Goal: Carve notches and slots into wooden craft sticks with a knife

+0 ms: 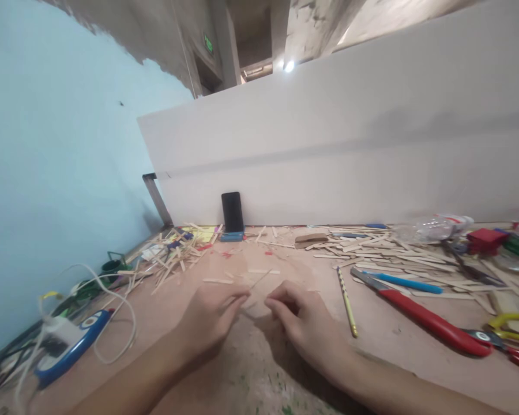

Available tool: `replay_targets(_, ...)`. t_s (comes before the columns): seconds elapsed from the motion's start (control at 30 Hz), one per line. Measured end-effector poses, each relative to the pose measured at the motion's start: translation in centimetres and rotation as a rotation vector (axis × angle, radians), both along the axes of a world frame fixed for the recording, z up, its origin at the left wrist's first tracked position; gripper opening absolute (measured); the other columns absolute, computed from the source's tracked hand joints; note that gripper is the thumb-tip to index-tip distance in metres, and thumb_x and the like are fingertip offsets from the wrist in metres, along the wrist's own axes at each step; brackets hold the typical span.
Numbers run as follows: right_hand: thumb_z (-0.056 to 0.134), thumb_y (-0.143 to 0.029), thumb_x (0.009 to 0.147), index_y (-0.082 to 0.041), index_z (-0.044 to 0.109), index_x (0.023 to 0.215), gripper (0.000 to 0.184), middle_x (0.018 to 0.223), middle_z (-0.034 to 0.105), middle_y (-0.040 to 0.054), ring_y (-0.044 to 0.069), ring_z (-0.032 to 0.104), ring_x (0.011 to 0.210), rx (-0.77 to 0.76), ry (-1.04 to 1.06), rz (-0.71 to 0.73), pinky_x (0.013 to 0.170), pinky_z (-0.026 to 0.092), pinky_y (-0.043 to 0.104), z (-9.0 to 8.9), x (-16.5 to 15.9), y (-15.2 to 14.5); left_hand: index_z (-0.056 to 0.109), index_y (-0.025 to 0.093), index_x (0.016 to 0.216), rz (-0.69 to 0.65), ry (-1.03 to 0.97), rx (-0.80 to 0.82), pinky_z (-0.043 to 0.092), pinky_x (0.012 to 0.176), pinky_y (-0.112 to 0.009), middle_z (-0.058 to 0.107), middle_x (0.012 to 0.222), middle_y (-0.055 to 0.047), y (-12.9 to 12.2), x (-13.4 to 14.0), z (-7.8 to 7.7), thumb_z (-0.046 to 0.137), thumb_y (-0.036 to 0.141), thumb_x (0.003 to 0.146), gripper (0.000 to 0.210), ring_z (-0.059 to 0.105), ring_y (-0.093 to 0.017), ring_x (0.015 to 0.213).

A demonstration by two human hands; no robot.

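Observation:
Over the middle of the table, my left hand [218,314] is closed in a pinch. A thin wooden stick [262,279], seen nearly edge-on, slants up and right from its fingertips. Facing it across a small gap, my right hand [300,317] has thumb and fingers curled together; whether something small is between them cannot be made out. Just beyond the hands, a flat craft stick [263,271] and another craft stick [218,281] lie on the tabletop. To the right of my right hand is a yellow patterned pencil [347,302].
Red-handled pliers [432,320], a blue pen [409,282] and piled craft sticks [372,253] lie on the right. A black phone [232,212] stands against the white panel [328,144]. More sticks [179,253] and a blue-white power strip [75,346] with cables are left.

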State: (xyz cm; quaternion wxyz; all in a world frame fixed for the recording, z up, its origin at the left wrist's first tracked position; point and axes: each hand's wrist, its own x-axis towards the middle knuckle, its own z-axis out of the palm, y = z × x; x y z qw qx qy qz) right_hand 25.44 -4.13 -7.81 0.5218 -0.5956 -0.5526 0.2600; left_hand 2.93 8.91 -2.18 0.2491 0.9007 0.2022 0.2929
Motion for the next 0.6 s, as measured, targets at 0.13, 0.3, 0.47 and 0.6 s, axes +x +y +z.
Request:
replay_targets(0.13, 0.087, -0.049, 0.126, -0.021, 0.085, 0.138, 0.031, 0.135, 0.087, 0.0092, 0.027, 0.087, 0.114, -0.001, -0.014, 0.002, 0.103, 0.077, 0.049, 0.2, -0.2, 0.0, 0.091, 0.022, 0.124, -0.050, -0.011, 0.035, 0.077, 0.104, -0.044, 0.093, 0.119, -0.008, -0.4, 0.2, -0.5, 0.076, 0.059, 0.130, 0.040, 0.090, -0.023, 0.106)
replay_targets(0.3, 0.087, -0.048, 0.126, -0.021, 0.086, 0.136, 0.030, 0.136, 0.087, 0.0094, 0.028, 0.087, 0.115, 0.035, -0.005, 0.024, 0.105, 0.077, 0.051, 0.1, -0.8, -0.1, 0.092, 0.022, 0.126, -0.129, -0.001, 0.090, 0.078, 0.099, -0.043, 0.093, 0.112, -0.008, -0.5, -0.2, -0.5, 0.074, 0.062, 0.131, 0.044, 0.090, -0.022, 0.099)
replay_targets(0.47, 0.087, -0.050, 0.126, -0.020, 0.085, 0.137, 0.032, 0.133, 0.087, 0.0088, 0.027, 0.087, 0.112, 0.039, 0.023, 0.028, 0.102, 0.077, 0.049, -0.1, -1.0, -0.1, 0.089, 0.021, 0.130, -0.148, -0.002, 0.135, 0.079, 0.099, -0.042, 0.092, 0.119, -0.008, -0.6, 0.2, -1.1, 0.077, 0.053, 0.131, 0.034, 0.089, -0.022, 0.102)
replay_targets(0.6, 0.087, -0.052, 0.126, -0.020, 0.084, 0.135, 0.034, 0.127, 0.087, 0.0072, 0.025, 0.086, 0.104, 0.009, 0.013, 0.041, 0.095, 0.077, 0.045, -0.7, -0.9, -0.2, 0.086, 0.019, 0.130, -0.054, -0.023, 0.184, 0.078, 0.097, -0.042, 0.088, 0.119, -0.006, 0.8, 0.2, -1.2, 0.083, 0.047, 0.128, 0.029, 0.087, -0.022, 0.101)
